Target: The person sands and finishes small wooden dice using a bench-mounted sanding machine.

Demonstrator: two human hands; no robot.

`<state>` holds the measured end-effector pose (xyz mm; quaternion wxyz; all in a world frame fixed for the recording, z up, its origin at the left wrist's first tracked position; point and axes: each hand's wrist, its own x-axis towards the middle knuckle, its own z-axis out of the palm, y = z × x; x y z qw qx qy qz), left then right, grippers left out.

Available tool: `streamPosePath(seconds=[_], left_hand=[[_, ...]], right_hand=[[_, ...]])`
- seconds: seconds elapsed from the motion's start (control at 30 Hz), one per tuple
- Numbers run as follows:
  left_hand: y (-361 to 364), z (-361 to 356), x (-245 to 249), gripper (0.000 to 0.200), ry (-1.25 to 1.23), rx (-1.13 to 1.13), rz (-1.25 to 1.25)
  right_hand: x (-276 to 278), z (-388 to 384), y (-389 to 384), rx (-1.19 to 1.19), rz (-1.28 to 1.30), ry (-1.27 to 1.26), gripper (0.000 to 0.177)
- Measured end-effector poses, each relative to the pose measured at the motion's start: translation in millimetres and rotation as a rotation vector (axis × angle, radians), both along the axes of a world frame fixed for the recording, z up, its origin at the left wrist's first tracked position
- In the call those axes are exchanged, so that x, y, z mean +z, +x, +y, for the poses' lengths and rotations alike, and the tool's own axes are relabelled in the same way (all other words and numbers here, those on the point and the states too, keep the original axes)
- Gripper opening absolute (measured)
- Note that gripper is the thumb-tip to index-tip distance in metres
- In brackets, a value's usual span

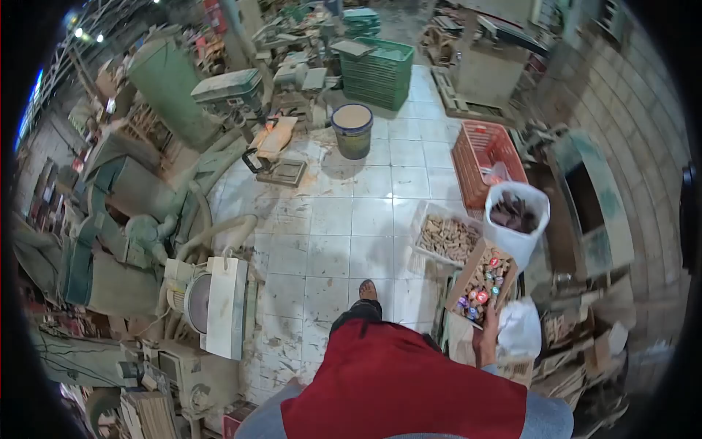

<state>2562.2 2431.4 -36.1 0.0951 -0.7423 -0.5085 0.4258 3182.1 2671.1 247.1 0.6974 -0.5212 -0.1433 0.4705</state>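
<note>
My right hand is at the near right side of an open cardboard box, its fingers against the box's lower edge and partly hidden. Inside the box lie many small wooden pieces, some with red, blue, white or purple round faces. Just beyond it sits a clear plastic bin of small brown wooden pieces. A white sack with dark scraps in its mouth stands beside the bin. Close to my right hand is a white plastic bag. My left hand is outside the view.
A red crate stands beyond the sack. Ahead are a bucket and a green crate. On the left is a disc sander with a pale table and hoses. Wood scraps pile at the lower right.
</note>
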Motion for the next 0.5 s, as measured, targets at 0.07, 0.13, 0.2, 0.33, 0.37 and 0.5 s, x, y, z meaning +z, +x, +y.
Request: streamPosePath(seconds=[0.07, 0.13, 0.2, 0.33, 0.37, 0.5], left_hand=[[35, 55, -12, 0.052, -0.1, 0.144, -0.286], [77, 131, -18, 0.052, -0.202, 0.301, -0.561], [91, 235, -39, 0.052, -0.271, 0.46, -0.807], [56, 486, -26, 0.049, 0.003, 1.289, -1.364], [39, 540, -15, 0.047, 0.134, 1.282, -1.301], [18, 708, 93, 0.029, 0.647, 1.949, -2.034]], right_hand=[[17, 77, -27, 0.009, -0.027, -0.087, 0.041], [13, 155, -32, 0.125, 0.065, -0.015, 0.049], [2, 232, -37, 0.21, 0.065, 0.006, 0.053], [38, 385, -69, 0.398, 0.072, -0.135, 0.055], [37, 428, -77, 0.423, 0.116, -0.092, 0.055], [36, 598, -103, 0.536, 0.231, -0.04, 0.048]])
